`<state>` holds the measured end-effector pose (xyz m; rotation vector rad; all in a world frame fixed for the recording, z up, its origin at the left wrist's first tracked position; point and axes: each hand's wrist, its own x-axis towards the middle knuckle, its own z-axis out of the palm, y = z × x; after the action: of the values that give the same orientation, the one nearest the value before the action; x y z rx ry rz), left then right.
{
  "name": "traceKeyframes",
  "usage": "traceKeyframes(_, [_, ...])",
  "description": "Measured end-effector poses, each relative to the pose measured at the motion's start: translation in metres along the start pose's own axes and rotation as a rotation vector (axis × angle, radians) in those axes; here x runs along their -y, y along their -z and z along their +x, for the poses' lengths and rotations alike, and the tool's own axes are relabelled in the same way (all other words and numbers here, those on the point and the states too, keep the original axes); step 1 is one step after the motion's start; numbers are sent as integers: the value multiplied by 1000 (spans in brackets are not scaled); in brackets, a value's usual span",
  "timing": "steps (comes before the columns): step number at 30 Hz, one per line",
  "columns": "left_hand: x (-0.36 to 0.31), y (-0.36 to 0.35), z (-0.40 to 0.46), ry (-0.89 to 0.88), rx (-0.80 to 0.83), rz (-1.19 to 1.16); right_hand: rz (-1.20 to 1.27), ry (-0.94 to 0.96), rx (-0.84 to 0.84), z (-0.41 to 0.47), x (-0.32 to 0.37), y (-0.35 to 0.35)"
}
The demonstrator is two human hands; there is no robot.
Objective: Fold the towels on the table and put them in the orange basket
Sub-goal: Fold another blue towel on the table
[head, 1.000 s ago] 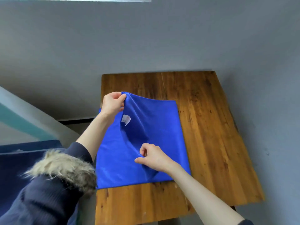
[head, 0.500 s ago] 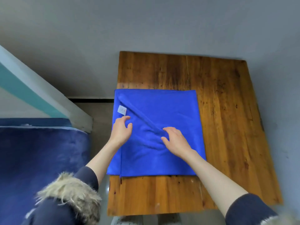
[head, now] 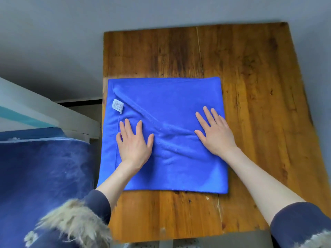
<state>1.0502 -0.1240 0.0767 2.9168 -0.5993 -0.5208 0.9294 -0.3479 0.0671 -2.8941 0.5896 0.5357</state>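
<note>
While both palms are lying flat on it, a blue towel (head: 166, 97) is sitting folded on the left half of a wooden table (head: 250, 72), its left edge hanging slightly past the table's side and its near edge stopping short of the front. A person is pressing the left hand (head: 133, 143) down on the towel's left part, fingers straight and spread, gripping nothing, while the right hand (head: 215, 133) is resting near the towel's right edge in the same way, fingers straight and fanned out, holding nothing. Between the two hands a diagonal crease is running from the towel's far left corner toward the right hand, and softer wrinkles are bunching below it. A small white label (head: 117, 106) is showing on the towel near its far left corner, just beyond the left hand's fingertips. Dark sleeves (head: 300, 228) trimmed with pale fur (head: 71, 224) are pushed back from both forearms. A dark blue fabric surface (head: 44, 172) is lying to the left of the table, beside a pale painted ledge (head: 44, 111) with a teal stripe, under a plain grey wall (head: 89, 24)
</note>
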Motion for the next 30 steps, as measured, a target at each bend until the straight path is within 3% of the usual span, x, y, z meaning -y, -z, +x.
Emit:
traceKeyframes(5, [-55, -3, 13, -92, 26, 121, -42, -129, 61, -45, -36, 2])
traceKeyframes(13, [-147, -25, 4, -461, 173, 150, 127, -349, 210, -136, -82, -1])
traceKeyframes(20, [-157, -37, -12, -713, 270, 191, 354, -410, 629, -144, -104, 3])
traceKeyframes(22, [-155, -36, -18, -743, 297, 137, 414, -447, 679, -134, -107, 9])
traceKeyframes(25, [-151, -26, -19, -714, 232, -49, 461, -499, 400, -105, -116, 19])
traceKeyframes(28, [-139, -14, -9, -582, 32, -144, 579, -526, -4, -65, -130, 32])
traceKeyframes(30, [-126, -7, 2, -471, -75, -130, 661, -475, -178, -35, -138, 39])
